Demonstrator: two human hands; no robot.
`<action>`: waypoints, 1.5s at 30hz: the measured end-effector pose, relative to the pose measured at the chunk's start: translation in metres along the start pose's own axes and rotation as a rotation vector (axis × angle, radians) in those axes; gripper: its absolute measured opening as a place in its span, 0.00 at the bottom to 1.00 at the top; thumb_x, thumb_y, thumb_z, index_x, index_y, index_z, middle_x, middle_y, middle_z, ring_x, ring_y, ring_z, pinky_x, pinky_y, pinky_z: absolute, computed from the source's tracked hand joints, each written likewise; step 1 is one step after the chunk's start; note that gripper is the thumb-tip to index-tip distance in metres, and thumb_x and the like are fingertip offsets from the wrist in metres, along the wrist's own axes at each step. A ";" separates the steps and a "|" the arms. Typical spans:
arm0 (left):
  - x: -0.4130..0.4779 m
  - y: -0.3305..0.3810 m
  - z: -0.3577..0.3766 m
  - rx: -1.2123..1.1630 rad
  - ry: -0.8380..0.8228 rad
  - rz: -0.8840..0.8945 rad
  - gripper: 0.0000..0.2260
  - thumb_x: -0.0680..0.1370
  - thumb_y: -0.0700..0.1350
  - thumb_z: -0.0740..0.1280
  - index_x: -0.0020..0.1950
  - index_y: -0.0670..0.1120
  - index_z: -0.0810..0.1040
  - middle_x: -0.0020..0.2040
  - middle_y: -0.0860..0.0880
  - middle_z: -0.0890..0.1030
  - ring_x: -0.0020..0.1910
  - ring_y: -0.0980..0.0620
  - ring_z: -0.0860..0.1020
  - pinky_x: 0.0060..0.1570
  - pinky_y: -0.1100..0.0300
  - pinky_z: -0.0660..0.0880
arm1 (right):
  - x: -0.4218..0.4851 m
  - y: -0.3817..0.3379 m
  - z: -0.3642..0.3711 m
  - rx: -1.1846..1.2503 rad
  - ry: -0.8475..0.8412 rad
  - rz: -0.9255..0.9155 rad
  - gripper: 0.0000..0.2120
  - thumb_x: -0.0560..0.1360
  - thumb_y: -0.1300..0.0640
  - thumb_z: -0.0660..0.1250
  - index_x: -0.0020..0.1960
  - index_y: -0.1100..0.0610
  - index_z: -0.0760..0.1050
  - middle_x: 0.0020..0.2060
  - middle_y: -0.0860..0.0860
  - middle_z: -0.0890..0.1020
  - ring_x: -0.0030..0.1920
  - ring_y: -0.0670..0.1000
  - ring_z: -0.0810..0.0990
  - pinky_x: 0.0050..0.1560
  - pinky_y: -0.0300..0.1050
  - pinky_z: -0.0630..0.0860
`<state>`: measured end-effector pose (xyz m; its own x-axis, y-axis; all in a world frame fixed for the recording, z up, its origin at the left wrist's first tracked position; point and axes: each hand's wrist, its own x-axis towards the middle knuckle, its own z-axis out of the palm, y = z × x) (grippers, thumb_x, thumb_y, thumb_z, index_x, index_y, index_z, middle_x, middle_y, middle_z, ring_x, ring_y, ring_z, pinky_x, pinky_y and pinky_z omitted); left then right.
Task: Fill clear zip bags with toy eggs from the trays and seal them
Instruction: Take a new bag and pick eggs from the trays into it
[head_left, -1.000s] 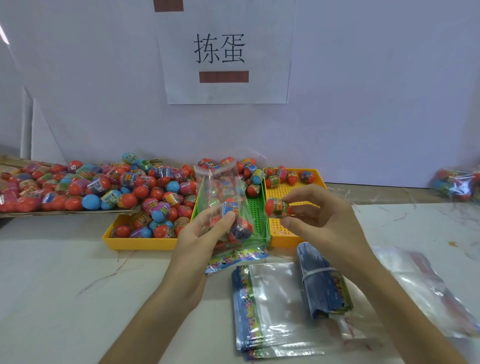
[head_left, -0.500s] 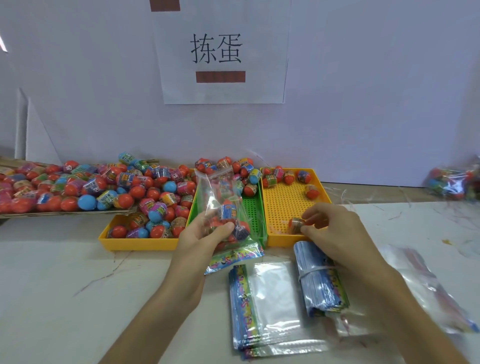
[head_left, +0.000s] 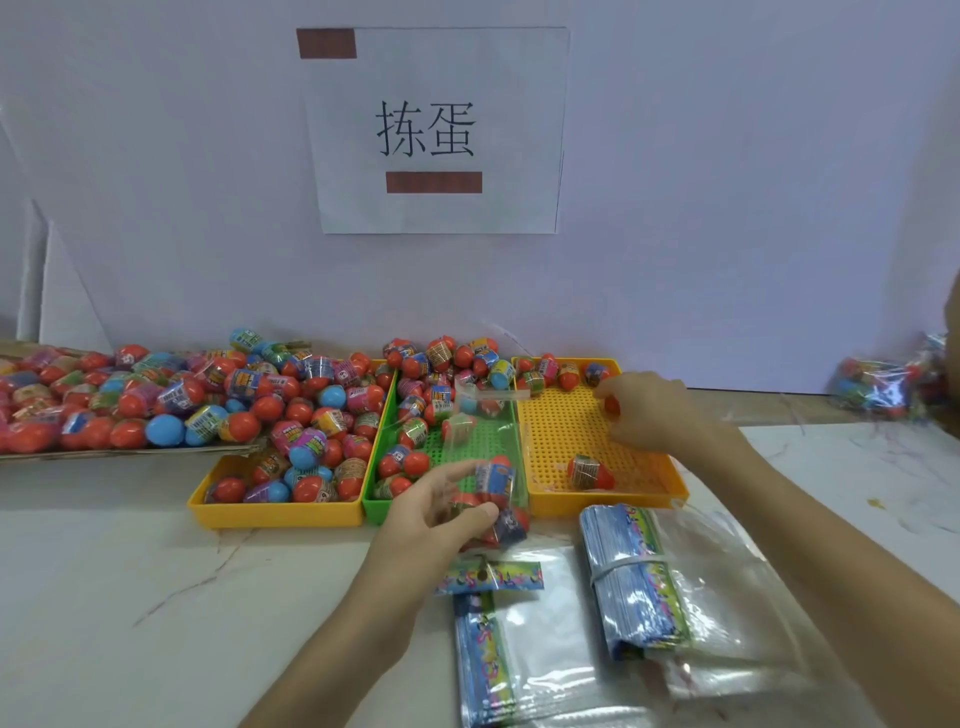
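Left hand (head_left: 441, 514): thumb and fingers curled in a pinch on the lower part of a clear plastic zip bag (head_left: 488, 431). The bag is held over the near end of the green perforated plastic tray (head_left: 375, 506), with its mouth end farthest from the person and its printed header strip nearest. Wrapped toy eggs fill the bag's lower part (count not readable through the plastic).

Right hand (head_left: 649, 410): fingers curled, gripping a red toy egg (head_left: 612, 404) at the fingertips, over the far part of the right-hand yellow perforated plastic tray (head_left: 566, 436). One loose wrapped egg (head_left: 589, 472) lies on its side near that tray's front. A short row of eggs (head_left: 550, 370) sits along its far wall.

Green tray: eggs heaped in the far half. The left-hand yellow plastic tray (head_left: 275, 514) is heaped full and touches the green tray. More eggs cover a flat cardboard sheet (head_left: 130, 453) at far left.

On the white marbled tabletop (head_left: 130, 597), in front of the trays, lies a flat stack of empty bags (head_left: 519, 639). A rubber-banded bundle of bags (head_left: 634, 577) lies just beside it. Filled bags (head_left: 878, 384) sit at the far right, well apart. A white paper sign (head_left: 436, 130) is on the wall.
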<state>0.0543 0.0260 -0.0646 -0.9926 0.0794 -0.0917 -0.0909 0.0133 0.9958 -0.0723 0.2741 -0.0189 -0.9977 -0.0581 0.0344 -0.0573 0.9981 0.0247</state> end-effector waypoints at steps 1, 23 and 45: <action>0.000 0.001 -0.001 0.000 -0.013 -0.006 0.16 0.79 0.41 0.71 0.64 0.57 0.79 0.52 0.51 0.86 0.51 0.53 0.85 0.47 0.64 0.79 | 0.005 -0.001 0.005 -0.044 0.012 -0.006 0.17 0.76 0.61 0.66 0.64 0.52 0.77 0.58 0.52 0.79 0.57 0.55 0.77 0.60 0.54 0.71; -0.007 0.010 0.001 0.123 -0.032 0.219 0.14 0.78 0.46 0.73 0.55 0.66 0.82 0.49 0.53 0.86 0.49 0.56 0.84 0.49 0.62 0.81 | -0.108 -0.063 -0.023 1.094 0.668 -0.397 0.10 0.79 0.55 0.68 0.58 0.47 0.80 0.50 0.45 0.85 0.57 0.48 0.82 0.59 0.45 0.77; -0.011 0.010 0.007 0.241 -0.088 0.353 0.14 0.80 0.42 0.70 0.62 0.56 0.79 0.53 0.59 0.85 0.53 0.60 0.83 0.52 0.66 0.78 | -0.108 -0.069 -0.016 0.766 0.612 -0.395 0.05 0.76 0.46 0.68 0.49 0.43 0.82 0.44 0.35 0.83 0.55 0.40 0.78 0.68 0.53 0.59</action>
<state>0.0644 0.0323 -0.0537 -0.9479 0.2052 0.2436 0.2845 0.2018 0.9372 0.0401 0.2111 -0.0080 -0.7273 -0.1702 0.6648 -0.5941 0.6412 -0.4857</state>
